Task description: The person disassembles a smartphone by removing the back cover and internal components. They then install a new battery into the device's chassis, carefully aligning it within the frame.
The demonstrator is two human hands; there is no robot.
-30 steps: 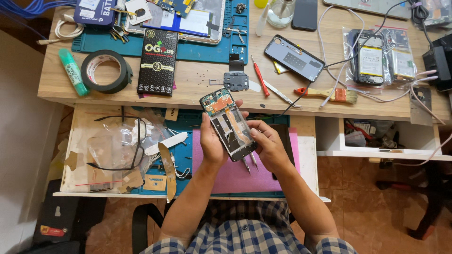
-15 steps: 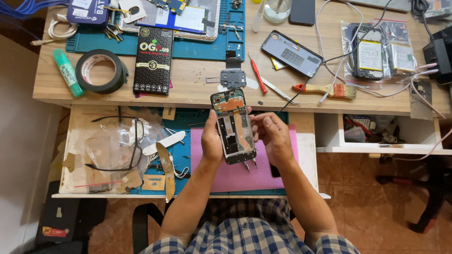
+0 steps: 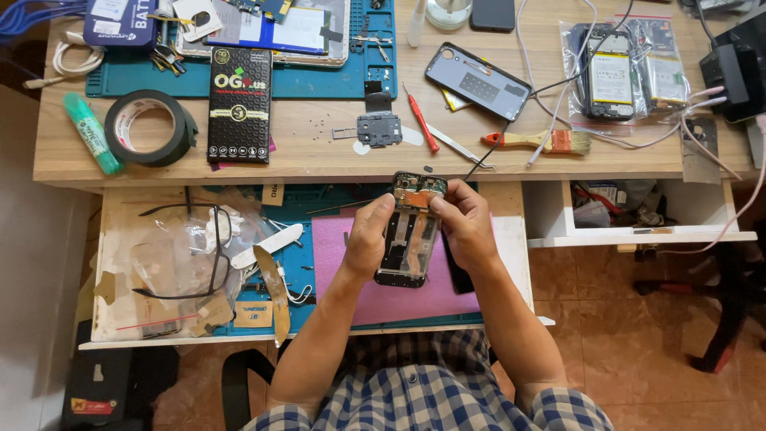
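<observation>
Holding: an opened phone [image 3: 410, 231] with its back cover off, raised above the pink mat [image 3: 415, 295] on the pulled-out shelf, just in front of the desk [image 3: 319, 152] edge.
Left hand [image 3: 367, 239]: clasped around the phone's left edge, thumb across the top corner.
Right hand [image 3: 467, 227]: wrapped along the right edge, fingertips [image 3: 448, 191] pressing near the top, by the camera end.
Handling: likely light and stiff, but fragile, with bare boards and thin cables exposed inside; the rim looks smooth enough to slip.
Where to grip: best by the long side rails, as both hands do now, keeping off the open middle.
Nearby: a red screwdriver [image 3: 420, 126], a small brush [image 3: 542, 141] and a roll of black tape [image 3: 148, 128] lie on the desk.
</observation>
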